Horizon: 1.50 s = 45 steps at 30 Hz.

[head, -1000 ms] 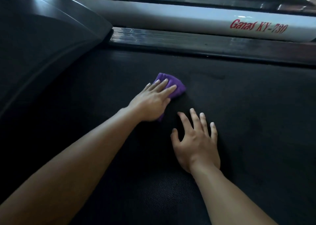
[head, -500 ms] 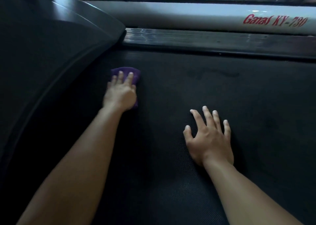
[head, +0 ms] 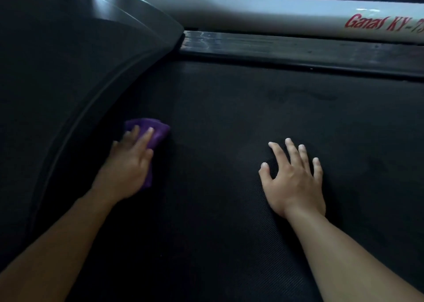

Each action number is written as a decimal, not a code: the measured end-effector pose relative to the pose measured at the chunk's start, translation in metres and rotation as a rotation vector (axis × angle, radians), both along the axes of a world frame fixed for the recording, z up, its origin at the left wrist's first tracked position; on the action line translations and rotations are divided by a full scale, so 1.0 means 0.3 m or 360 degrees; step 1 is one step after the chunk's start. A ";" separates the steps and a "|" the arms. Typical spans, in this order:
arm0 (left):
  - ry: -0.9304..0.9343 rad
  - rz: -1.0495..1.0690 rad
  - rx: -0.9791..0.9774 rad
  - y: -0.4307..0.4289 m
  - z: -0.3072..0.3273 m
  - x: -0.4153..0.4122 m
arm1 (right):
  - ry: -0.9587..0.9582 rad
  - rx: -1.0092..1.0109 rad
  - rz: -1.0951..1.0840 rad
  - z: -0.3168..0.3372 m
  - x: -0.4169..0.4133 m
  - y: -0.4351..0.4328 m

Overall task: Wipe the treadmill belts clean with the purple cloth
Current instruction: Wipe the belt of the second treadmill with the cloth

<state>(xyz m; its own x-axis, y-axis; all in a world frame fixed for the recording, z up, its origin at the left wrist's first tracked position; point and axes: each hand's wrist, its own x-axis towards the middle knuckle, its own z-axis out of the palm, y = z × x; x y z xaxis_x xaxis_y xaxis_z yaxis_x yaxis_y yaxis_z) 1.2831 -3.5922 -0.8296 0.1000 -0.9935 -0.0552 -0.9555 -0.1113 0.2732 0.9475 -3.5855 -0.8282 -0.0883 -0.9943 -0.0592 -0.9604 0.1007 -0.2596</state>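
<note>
A black textured treadmill belt (head: 229, 122) fills most of the view. My left hand (head: 128, 164) presses the folded purple cloth (head: 158, 131) flat on the belt, close to the curved motor cover at the left; the fingers lie straight on the cloth and most of it is hidden under the palm. My right hand (head: 293, 177) rests flat on the belt to the right, fingers spread, holding nothing.
A dark curved motor cover (head: 68, 72) rises at the left. A black side rail (head: 298, 49) runs along the far edge of the belt, and behind it lies a white frame bar (head: 275, 14) with red lettering.
My left hand has slid the cloth left and toward me, from mid-belt to beside the motor cover. My right hand has stayed flat on the belt.
</note>
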 end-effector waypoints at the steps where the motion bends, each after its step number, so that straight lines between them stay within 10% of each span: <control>1: -0.0028 0.0115 0.0002 -0.039 -0.002 0.046 | -0.0004 0.0002 -0.0003 -0.001 0.000 -0.001; 7: -0.0150 0.0268 0.0038 -0.327 0.013 -0.020 | -0.0037 0.0004 -0.0010 0.001 -0.001 -0.002; 16: -0.0124 -0.0404 -0.0026 -0.154 0.017 -0.493 | 0.0014 0.0015 -0.0009 -0.004 -0.006 -0.005; 31: -0.0088 0.0135 0.0037 -0.218 0.016 -0.104 | 0.0005 0.0029 -0.0011 -0.004 -0.001 -0.006; 39: -0.0063 -0.0313 -0.0030 -0.161 0.016 -0.526 | 0.0001 0.0030 -0.0010 -0.003 -0.004 -0.004; 45: -0.0040 -0.0503 -0.0005 0.109 0.007 -0.350 | 0.0011 0.0004 -0.0001 -0.002 -0.003 0.004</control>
<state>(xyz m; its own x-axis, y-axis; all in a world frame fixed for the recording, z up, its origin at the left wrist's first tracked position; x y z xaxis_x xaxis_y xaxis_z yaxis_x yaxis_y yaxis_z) 1.1780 -3.5594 -0.8276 -0.2124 -0.9757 -0.0532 -0.9491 0.1930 0.2490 0.9467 -3.5844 -0.8287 -0.0891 -0.9941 -0.0613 -0.9622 0.1019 -0.2527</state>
